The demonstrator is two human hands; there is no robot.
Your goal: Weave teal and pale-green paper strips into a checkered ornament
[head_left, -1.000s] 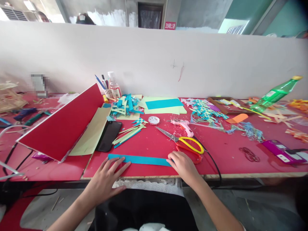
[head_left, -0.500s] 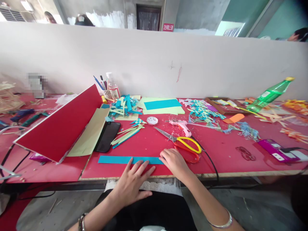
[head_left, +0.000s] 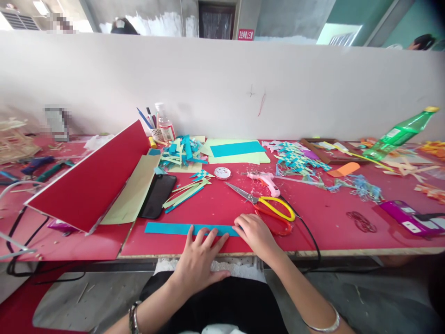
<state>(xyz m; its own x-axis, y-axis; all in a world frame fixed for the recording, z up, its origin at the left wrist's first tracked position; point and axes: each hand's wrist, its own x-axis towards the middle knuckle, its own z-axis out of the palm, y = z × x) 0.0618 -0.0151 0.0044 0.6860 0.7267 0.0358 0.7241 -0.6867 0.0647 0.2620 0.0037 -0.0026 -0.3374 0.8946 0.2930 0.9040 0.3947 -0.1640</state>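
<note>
A long blue paper strip (head_left: 167,228) lies flat along the front of the red table. My left hand (head_left: 200,255) rests with spread fingertips on its middle, thumb apart over the table's front edge. At the strip's right end, my right hand (head_left: 255,234) has curled fingers closed on the paper; its fingertips are partly hidden. Just behind and right of that hand are scissors (head_left: 259,199) with one yellow and one red handle. A pink glue gun (head_left: 267,182) lies beyond them. Left of the scissors are several narrow green and blue paper strips (head_left: 186,195).
A red board (head_left: 93,181) leans at the left, beside a black phone (head_left: 158,197). Behind are paper scraps (head_left: 182,153), green sheets (head_left: 239,159) and woven paper pieces (head_left: 299,157). A green bottle (head_left: 399,134) tilts at the right, above a purple power strip (head_left: 410,218).
The camera view has shifted slightly. My left hand stays spread on the blue paper strip, and my right hand stays at its right end.
</note>
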